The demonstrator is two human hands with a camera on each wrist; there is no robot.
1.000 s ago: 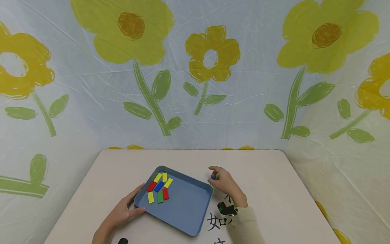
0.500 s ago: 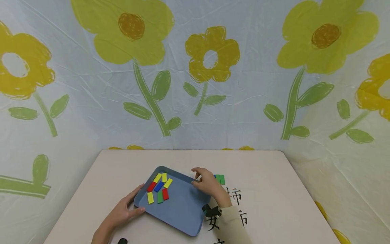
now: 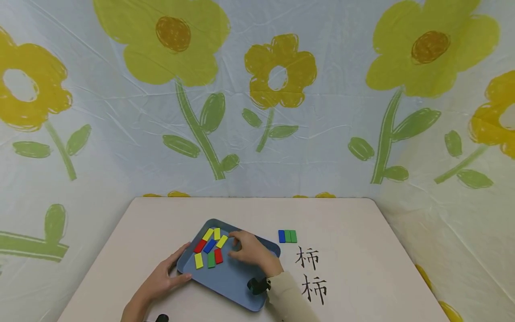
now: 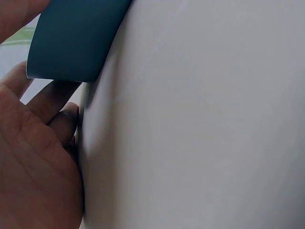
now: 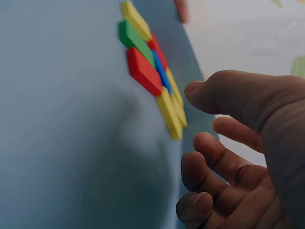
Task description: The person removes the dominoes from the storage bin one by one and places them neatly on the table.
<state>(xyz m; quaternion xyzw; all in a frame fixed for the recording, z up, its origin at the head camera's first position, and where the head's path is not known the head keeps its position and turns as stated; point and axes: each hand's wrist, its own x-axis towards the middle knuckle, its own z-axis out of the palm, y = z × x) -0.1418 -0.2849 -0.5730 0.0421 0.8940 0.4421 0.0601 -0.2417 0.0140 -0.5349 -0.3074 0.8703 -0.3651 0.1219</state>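
A blue-grey tray (image 3: 225, 281) lies at an angle on the table, with several small flat blocks in its left part. Its left corner is held by my left hand (image 3: 162, 277), thumb at the rim and fingers along the outer side; the left wrist view shows the tray wall (image 4: 71, 47) between them. My right hand (image 3: 251, 248) hovers over the tray, thumb and fingers apart and nothing between them. Closest to its fingertips is a yellow block (image 3: 222, 242). Near that lie a red block (image 3: 218, 256), a green block (image 3: 211, 260) and a blue block (image 3: 209, 246).
Right of the tray, a blue block (image 3: 281, 236) and two green blocks (image 3: 290, 236) stand side by side in a row on the table (image 3: 354, 250). Black written characters (image 3: 309, 258) mark the tabletop below them. A flower-printed curtain (image 3: 257, 170) surrounds the table.
My right hand has left the row of blue and green blocks and moved left over the tray. The row is now uncovered. My left hand and the tray stay in place.
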